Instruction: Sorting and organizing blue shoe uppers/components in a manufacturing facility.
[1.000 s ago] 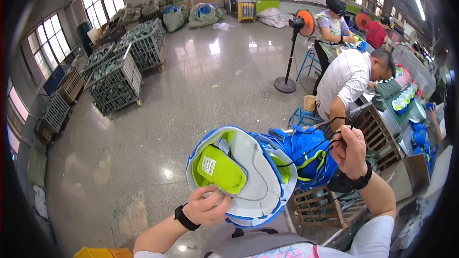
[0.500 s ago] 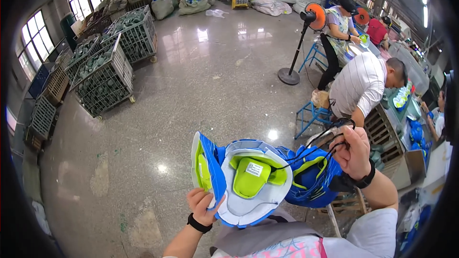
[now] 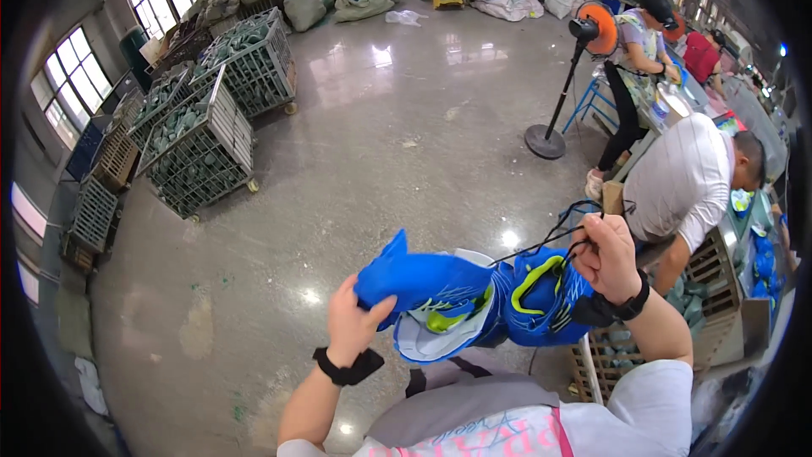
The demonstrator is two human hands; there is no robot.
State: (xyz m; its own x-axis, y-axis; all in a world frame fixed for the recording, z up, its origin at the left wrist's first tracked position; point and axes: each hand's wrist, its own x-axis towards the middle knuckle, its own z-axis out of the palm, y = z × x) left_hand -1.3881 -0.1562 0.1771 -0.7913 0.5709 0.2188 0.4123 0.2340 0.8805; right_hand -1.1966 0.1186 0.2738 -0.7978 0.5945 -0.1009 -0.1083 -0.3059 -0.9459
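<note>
My left hand (image 3: 353, 320) is closed on the left end of a blue shoe upper (image 3: 427, 281), thumb on its near face. The upper is partly folded over, so its blue outside faces up, while white backing and lime-green lining show along the near edge. Against its right side hangs another blue shoe upper (image 3: 526, 328) with a lime-green collar. Pinched in my right hand (image 3: 609, 259), thin black cords (image 3: 541, 239) run left and down towards the uppers. Where the cords end is partly hidden.
A person in a white shirt (image 3: 681, 178) bends over a slatted crate close on my right. Beyond stand a floor fan (image 3: 592, 34) and a person in a cap (image 3: 647, 55) at the workbench. Wheeled cages (image 3: 199, 152) of green pieces stand at left.
My left hand has turned the upper over from its white inner side to its blue outside. The right hand keeps the cords, slightly lower. The surroundings have shifted right in view.
</note>
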